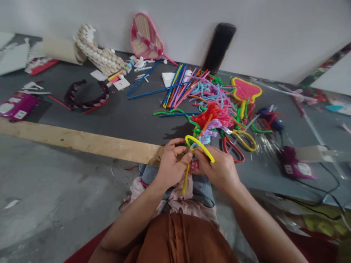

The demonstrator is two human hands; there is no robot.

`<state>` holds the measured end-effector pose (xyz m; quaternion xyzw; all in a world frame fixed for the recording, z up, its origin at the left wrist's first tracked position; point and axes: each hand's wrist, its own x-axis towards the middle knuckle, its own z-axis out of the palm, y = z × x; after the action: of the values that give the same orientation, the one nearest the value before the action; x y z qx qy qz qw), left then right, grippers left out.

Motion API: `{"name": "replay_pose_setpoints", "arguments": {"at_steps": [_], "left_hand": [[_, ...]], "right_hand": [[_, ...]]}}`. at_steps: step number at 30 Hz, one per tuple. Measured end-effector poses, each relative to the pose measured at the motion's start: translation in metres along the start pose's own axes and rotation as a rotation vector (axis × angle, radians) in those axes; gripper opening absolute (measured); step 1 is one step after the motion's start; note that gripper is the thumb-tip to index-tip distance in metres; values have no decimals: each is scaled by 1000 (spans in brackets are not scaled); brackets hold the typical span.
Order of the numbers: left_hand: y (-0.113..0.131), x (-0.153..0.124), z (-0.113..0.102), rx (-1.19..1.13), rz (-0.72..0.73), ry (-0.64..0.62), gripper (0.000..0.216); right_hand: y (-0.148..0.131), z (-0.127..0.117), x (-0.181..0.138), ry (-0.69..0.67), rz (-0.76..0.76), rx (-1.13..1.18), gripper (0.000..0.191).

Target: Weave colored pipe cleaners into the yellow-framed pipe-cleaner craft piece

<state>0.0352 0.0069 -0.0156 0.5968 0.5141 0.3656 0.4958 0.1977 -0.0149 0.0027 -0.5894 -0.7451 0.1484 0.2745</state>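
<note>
A yellow pipe cleaner (204,148) curves in a loop above my fingers, and a twisted yellow end (185,180) hangs below them. My left hand (174,160) pinches it between thumb and fingers at the table's front edge. Close beside it, my right hand (219,166) grips the same pipe cleaner with closed fingers. Just beyond my hands is a bunch of pipe-cleaner flowers, with a red flower (207,115) and a lilac one (214,126). Whether my fingers also hold their stems is hidden. Scissors with red and yellow handles (245,140) lie right of my right hand.
Straight pipe cleaners (175,86) and a tangled pile (208,91) lie behind the flowers. A phone (219,47) leans on the wall near a pink fan-shaped piece (146,36). A dark headband (86,96) lies left; a purple packet (18,106) is farther left. Cables (326,190) run at right.
</note>
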Motion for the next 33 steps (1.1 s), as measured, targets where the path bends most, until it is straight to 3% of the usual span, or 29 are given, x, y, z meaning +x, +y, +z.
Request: {"name": "replay_pose_setpoints", "arguments": {"at_steps": [8, 16, 25, 28, 33], "left_hand": [[3, 1, 7, -85, -59, 104, 10], [5, 2, 0, -26, -48, -36, 20], [3, 1, 0, -81, -77, -4, 11], [1, 0, 2, -90, -87, 12, 12], [-1, -1, 3, -63, -61, 32, 11]], "right_hand": [[0, 4, -1, 14, -31, 41, 19], [1, -1, -1, 19, 2, 73, 18], [1, -6, -2, -23, -4, 141, 19], [1, -23, -3, -32, 5, 155, 17], [-7, -74, 10, -62, -77, 223, 25]]}}
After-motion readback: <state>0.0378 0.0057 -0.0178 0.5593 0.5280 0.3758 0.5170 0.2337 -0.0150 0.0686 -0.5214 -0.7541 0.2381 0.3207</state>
